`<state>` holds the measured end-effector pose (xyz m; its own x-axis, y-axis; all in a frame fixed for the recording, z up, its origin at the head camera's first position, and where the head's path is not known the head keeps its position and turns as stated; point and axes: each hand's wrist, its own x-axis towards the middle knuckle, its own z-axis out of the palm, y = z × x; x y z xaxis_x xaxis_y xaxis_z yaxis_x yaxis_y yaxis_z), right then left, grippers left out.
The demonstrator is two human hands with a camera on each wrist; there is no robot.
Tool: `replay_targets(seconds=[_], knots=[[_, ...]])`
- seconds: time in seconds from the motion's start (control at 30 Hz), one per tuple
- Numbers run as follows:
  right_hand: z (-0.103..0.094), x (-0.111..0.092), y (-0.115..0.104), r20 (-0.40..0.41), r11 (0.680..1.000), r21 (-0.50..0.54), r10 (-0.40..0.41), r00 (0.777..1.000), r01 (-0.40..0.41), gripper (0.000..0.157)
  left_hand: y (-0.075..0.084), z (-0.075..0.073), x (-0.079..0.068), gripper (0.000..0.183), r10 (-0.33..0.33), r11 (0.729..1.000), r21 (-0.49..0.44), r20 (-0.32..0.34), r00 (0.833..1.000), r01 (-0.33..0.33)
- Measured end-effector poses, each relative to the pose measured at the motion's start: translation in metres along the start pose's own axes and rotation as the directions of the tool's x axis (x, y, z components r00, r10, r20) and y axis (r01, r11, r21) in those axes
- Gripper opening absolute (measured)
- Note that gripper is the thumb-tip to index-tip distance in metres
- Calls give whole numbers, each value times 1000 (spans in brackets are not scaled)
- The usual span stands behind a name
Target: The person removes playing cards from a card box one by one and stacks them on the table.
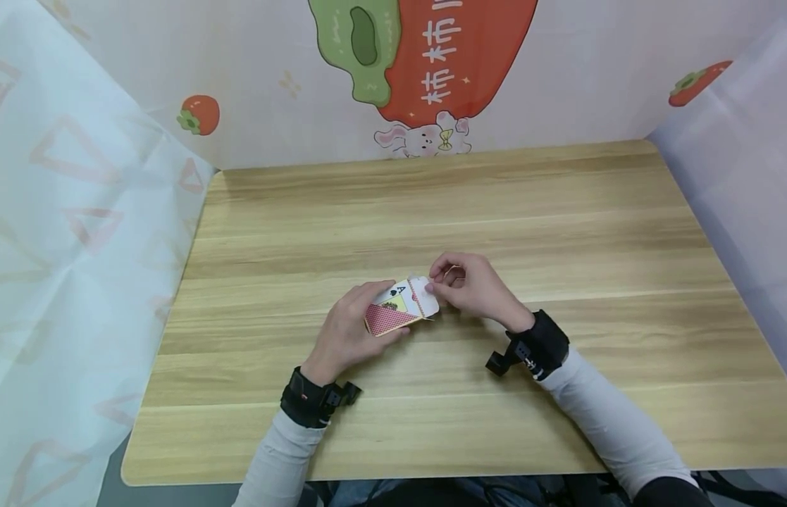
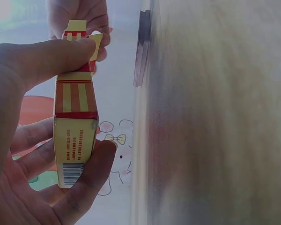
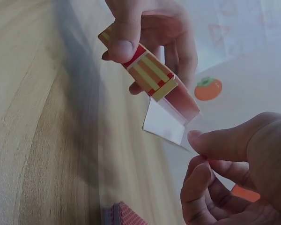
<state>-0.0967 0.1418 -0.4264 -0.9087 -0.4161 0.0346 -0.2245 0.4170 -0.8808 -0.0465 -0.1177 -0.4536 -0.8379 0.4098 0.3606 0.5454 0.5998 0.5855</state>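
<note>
A playing card box (image 1: pixel 393 320) with an ace of spades design and a red checked part is gripped by my left hand (image 1: pixel 349 327). In the left wrist view, the thumb presses the striped side of the box (image 2: pixel 77 96), and fingers curl round its barcode end. The lid flap (image 3: pixel 163 123) stands open, white inside. My right hand (image 1: pixel 474 285) pinches the flap's outer edge between thumb and forefinger. A red-patterned stack (image 3: pixel 126 215), apparently playing cards, shows at the bottom of the right wrist view; in the head view I cannot make it out.
Beneath the hands lies a wood-grain table (image 1: pixel 526 211). A white printed cloth (image 1: pixel 253 98) hangs behind it, with more cloth on both sides. Each wrist wears a black strap (image 1: pixel 539 345) with a small camera.
</note>
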Motion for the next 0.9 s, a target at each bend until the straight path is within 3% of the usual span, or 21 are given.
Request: replay_targets(seconds=[0.2,0.5,0.9], knots=[[2,-1,-2,44,1000,15,-17,999,16,7,0,1,0,77,7,1000,-8,3,1000,-7],[12,-4,-2,130,998,68,-21,991,12,12,0,2,-1,78,29,999,-19,25,999,-29],[9,-5,-4,160,997,70,9,987,-20,13,-1,3,-1,77,43,999,-15,25,999,-43]])
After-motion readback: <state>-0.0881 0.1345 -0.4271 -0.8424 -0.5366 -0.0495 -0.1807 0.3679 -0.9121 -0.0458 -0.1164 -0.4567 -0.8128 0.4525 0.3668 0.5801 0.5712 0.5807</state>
